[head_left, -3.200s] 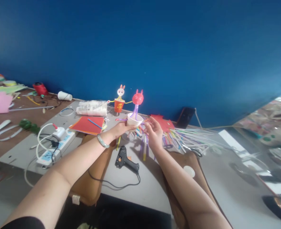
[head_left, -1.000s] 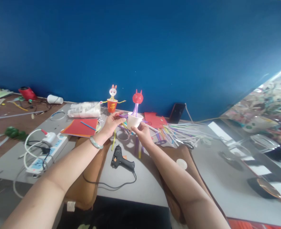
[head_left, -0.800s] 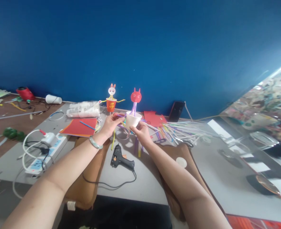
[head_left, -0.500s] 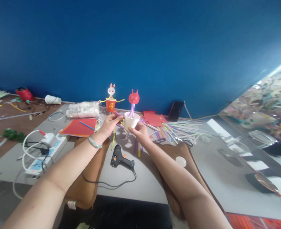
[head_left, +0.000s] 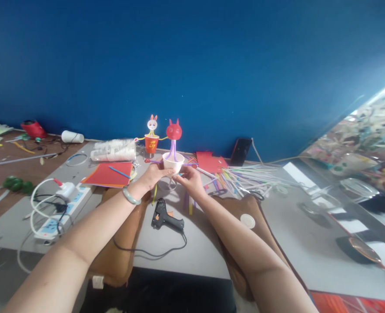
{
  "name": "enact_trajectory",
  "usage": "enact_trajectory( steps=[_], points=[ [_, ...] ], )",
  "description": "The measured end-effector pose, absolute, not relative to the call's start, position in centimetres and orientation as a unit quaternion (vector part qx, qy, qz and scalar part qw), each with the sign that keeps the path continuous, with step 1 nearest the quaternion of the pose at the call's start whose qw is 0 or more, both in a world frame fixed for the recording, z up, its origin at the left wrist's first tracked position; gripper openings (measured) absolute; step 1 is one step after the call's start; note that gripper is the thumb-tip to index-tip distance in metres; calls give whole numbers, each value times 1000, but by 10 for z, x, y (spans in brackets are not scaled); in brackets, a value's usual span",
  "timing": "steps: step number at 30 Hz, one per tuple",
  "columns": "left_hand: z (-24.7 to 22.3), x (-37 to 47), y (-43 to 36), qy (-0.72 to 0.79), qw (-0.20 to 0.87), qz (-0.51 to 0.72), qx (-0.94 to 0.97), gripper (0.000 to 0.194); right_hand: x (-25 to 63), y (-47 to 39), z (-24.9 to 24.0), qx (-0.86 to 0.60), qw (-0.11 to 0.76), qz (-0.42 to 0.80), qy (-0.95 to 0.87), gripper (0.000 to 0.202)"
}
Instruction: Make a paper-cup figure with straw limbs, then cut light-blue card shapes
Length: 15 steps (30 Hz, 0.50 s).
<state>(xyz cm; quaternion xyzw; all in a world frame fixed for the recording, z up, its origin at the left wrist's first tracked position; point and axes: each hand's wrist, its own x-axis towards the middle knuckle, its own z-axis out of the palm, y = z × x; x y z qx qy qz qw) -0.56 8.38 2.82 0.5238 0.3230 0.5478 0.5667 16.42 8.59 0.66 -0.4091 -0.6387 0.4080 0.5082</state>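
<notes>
Between my hands I hold up a white paper cup [head_left: 173,164] from its two sides. Purple stems rise out of it to a red animal head [head_left: 174,130] with two pointed ears, and purple arms stick out left and right. My left hand [head_left: 155,174] is closed on the cup's lower left. My right hand [head_left: 189,179] pinches its lower right. Behind, to the left, stands a red cup figure [head_left: 151,144] with a white rabbit head and yellow arms. A black glue gun [head_left: 166,217] lies on the table below my hands.
Left are red paper sheets [head_left: 105,174] with a blue stick, stacked paper cups [head_left: 114,151] in plastic and a power strip [head_left: 63,213]. Coloured pipe cleaners [head_left: 244,179], scissors [head_left: 256,194], a dark phone [head_left: 241,151] and a white disc [head_left: 247,221] lie right.
The white cup with its red head has moved slightly left and turned, so both purple arms now show at its sides. My right hand has shifted its hold beneath the cup.
</notes>
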Motion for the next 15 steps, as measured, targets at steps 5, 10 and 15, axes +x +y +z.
enact_trajectory(
  steps=[5, 10, 15],
  points=[
    [22, -9, 92, 319, 575, 565, 497, 54, 169, 87, 12, -406, 593, 408, -563, 32],
    [21, -9, 91, 312, 592, 550, 500, 57, 172, 86, 20, -438, 610, 369, -548, 28],
    [25, -8, 87, 320, 586, 538, 515, 51, 172, 86, 19, -438, 605, 359, -560, 31]
  ],
)
